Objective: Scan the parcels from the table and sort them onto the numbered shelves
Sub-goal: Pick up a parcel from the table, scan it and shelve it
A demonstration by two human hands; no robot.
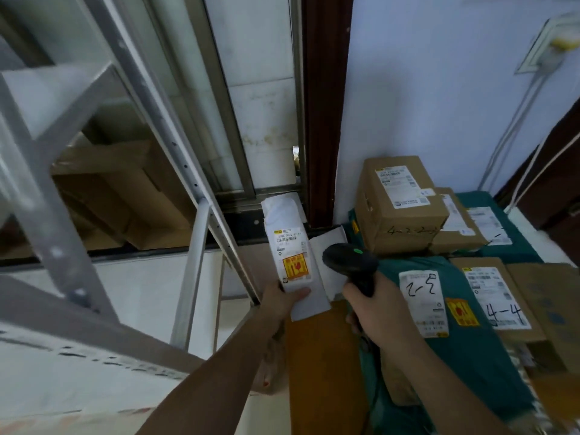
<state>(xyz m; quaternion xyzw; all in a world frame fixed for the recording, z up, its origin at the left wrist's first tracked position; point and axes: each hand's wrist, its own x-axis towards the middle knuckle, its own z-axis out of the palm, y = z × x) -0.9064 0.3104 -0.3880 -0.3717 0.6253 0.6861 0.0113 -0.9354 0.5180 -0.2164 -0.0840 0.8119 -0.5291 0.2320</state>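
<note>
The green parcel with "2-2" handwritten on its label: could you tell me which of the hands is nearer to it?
Right. The right hand, gripping the black scanner, is directly beside the green parcel; the left hand is farther left.

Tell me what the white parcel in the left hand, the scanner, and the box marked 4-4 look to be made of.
White parcel: likely soft plastic mailer, smooth and slightly wrinkled, with paper labels.
Scanner: black hard plastic, matte, with a green light on top.
Box marked 4-4: brown corrugated cardboard, dull, with a white paper label.

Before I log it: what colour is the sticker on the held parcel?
Orange-yellow with red print, head view.
</note>
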